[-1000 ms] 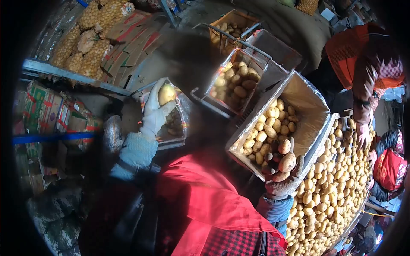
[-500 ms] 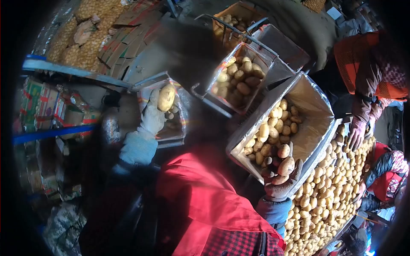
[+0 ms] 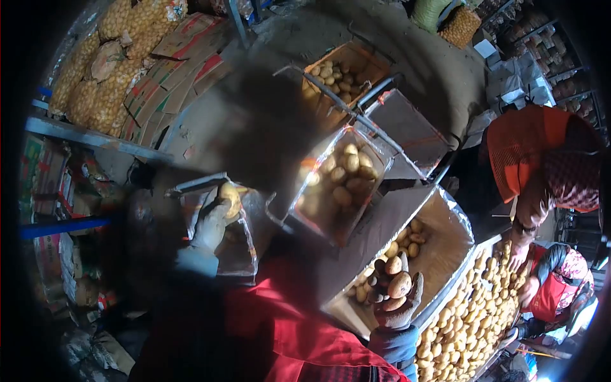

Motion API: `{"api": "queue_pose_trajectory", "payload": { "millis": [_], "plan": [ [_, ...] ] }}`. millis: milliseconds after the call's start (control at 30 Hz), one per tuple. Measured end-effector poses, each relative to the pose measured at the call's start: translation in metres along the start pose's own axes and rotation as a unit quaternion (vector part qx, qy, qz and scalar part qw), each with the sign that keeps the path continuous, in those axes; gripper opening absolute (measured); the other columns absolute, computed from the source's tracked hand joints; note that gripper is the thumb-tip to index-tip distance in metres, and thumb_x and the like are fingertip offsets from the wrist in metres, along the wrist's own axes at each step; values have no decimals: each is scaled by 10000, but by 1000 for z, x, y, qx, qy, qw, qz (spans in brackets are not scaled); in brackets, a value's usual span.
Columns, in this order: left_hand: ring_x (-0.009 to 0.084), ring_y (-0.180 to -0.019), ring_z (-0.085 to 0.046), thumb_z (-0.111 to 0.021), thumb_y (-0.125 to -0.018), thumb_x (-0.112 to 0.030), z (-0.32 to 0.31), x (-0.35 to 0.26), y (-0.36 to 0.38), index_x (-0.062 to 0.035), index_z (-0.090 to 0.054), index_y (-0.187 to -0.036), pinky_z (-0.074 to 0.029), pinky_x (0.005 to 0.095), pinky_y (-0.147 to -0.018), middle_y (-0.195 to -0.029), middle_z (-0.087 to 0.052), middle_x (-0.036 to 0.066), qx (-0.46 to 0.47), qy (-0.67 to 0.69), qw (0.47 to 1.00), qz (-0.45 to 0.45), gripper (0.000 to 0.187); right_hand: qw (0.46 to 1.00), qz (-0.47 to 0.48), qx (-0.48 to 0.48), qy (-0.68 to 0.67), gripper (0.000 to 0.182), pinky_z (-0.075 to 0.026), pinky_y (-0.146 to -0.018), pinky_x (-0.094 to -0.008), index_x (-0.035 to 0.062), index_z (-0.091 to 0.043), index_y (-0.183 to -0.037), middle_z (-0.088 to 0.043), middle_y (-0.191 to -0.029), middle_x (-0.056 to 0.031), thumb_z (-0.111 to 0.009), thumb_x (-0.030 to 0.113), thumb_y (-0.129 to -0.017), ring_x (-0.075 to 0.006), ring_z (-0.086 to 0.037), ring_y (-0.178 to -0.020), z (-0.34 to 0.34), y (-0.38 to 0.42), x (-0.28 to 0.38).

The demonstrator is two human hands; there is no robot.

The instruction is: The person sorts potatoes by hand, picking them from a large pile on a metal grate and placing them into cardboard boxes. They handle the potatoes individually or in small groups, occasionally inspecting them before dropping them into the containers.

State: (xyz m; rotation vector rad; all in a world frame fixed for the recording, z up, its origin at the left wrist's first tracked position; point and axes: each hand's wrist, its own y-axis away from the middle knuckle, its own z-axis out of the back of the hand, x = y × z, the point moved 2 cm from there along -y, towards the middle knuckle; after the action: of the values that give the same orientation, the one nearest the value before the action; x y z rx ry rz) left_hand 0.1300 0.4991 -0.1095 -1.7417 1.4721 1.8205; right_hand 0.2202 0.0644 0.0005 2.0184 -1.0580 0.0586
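My gloved left hand (image 3: 211, 224) grips one large potato (image 3: 231, 200) above a plastic-lined box (image 3: 251, 245) on the left. Inside that box the contents are mostly dark and hidden. My gloved right hand (image 3: 402, 313) is palm up, its fingers curled round several potatoes (image 3: 400, 285). It is over the near end of a big lined bin (image 3: 439, 226), where more potatoes (image 3: 407, 240) lie. Beside this bin, on the right, potatoes are heaped over a sorting table (image 3: 468, 312).
Beyond the bin stand a lined crate of potatoes (image 3: 344, 175), an orange crate (image 3: 312, 95) and metal rails (image 3: 344, 102). A co-worker in an orange vest (image 3: 525, 149) and another in red (image 3: 547, 293) reach over the heap. Potato sacks (image 3: 95, 89) and flattened cardboard (image 3: 168, 70) lie upper left.
The view has shifted, so the crates and bin appear lower and further left. My left hand still holds its potato over the left box; my right hand keeps its potatoes over the bin.
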Motion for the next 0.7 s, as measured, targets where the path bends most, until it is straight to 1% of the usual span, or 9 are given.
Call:
{"api": "queue_pose_trajectory", "payload": {
  "millis": [100, 200, 233, 267, 300, 367, 500, 600, 700],
  "plan": [
    [236, -1248, -587, -588, -1019, -176, -7, -8, -10, -95, -410, -1539, -590, 401, -934, -1427, -528, 97, -1, -32, 999, 9, 556, 999, 2, -25, -22, 708, -550, -617, -359, 183, -402, -1552, -616, -1319, -198, -434, 624, -999, -322, -672, -907, -9, -12, 2],
    [178, -1194, -609, -596, -1007, -191, -24, -22, -18, -52, -466, -1496, -527, 315, -974, -1355, -594, 86, -49, -40, 997, 34, 525, 998, -6, -31, -53, 696, -557, -622, -363, 188, -419, -1544, -619, -1312, -205, -441, 620, -998, -336, -674, -893, -23, -22, 4],
    [211, -1193, -627, -614, -1020, -292, -32, -30, -27, -129, -448, -1521, -597, 400, -895, -1383, -580, 79, -17, -37, 999, 25, 553, 997, -9, -29, -64, 691, -560, -623, -366, 188, -427, -1539, -622, -1306, -207, -443, 619, -998, -339, -675, -886, -28, -26, 5],
    [193, -1191, -630, -589, -1029, -416, -38, -38, -29, -167, -456, -1520, -591, 365, -854, -1355, -610, 59, -36, -62, 996, 44, 566, 997, -16, -31, -75, 686, -563, -624, -368, 188, -435, -1534, -625, -1300, -209, -444, 617, -998, -343, -675, -878, -32, -28, 5],
    [189, -1189, -632, -551, -1038, -464, -35, -33, -40, -181, -464, -1517, -583, 347, -831, -1351, -616, 50, 1, -29, 999, 24, 563, 998, -12, -3, -59, 691, -569, -624, -370, 170, -458, -1517, -653, -1249, -194, -433, 626, -998, -316, -675, -867, -37, -31, 6],
    [177, -1140, -646, -484, -1051, -532, -24, -29, -45, -184, -484, -1501, -566, 319, -783, -1326, -635, 39, 10, 4, 1000, 15, 568, 998, 6, -61, 19, 722, -557, -599, -352, 143, -447, -1521, -683, -1187, -177, -407, 641, -999, -267, -669, -836, -31, -39, 6],
    [139, -860, -655, -424, -1064, -561, 27, -30, -46, -130, -567, -1403, -521, 290, -678, -1142, -700, 36, -50, -15, 996, 74, 567, 989, 33, -120, 75, 736, -517, -513, -307, 133, -444, -1514, -680, -1158, -210, -298, 656, -1018, -270, -649, -757, -35, -52, 4],
    [108, -788, -638, -486, -1063, -500, 56, -34, -25, -98, -626, -1329, -489, 246, -636, -1051, -701, 20, -137, -65, 986, 63, 503, 989, 25, -119, 83, 728, -505, -467, -328, 140, -453, -1503, -668, -1104, -220, -275, 656, -1021, -279, -633, -723, -45, -60, 3],
    [79, -734, -618, -530, -1064, -430, 86, -19, -13, -90, -645, -1300, -464, 218, -599, -990, -687, -3, -108, -140, 981, 74, 430, 987, 21, -94, 128, 699, -477, -451, -322, 163, -473, -1476, -635, -1060, -194, -305, 660, -1015, -267, -622, -709, -47, -64, 3]
  ]
}}
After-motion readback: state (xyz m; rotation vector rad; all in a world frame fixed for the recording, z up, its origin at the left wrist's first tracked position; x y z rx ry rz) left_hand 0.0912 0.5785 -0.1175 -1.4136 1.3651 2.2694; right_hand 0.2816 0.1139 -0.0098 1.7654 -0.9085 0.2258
